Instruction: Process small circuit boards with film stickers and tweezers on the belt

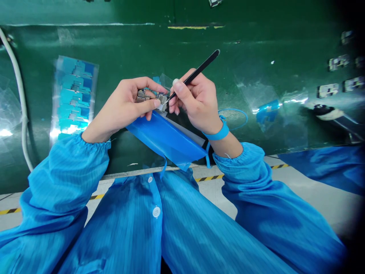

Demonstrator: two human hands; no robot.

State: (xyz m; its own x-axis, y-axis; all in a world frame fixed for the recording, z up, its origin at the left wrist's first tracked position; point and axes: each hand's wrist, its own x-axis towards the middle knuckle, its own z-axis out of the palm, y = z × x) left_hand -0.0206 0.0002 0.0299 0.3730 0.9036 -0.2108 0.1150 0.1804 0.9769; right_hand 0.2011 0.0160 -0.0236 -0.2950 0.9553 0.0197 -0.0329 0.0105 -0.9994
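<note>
Between the fingers and thumb of my left hand [127, 101] is a small circuit board [144, 96] with metal shields, held above the green work surface. My right hand [198, 95] is closed around black tweezers [202, 68] like a pen. Their tips point down to the left and meet the right end of the board; whether they pinch anything there is too small to tell. Just below the board lies a blue plastic sheet [171, 140], partly over a grey flat piece. A blue wrist strap [218, 131] goes around my right wrist.
A clear sheet with blue film cut-outs [74, 97] lies to the left, beside a white cable [21, 83]. Several more boards [327, 90] sit at the far right, near a black-and-white tool [327, 113]. A blue film piece [267, 114] lies right of my hand.
</note>
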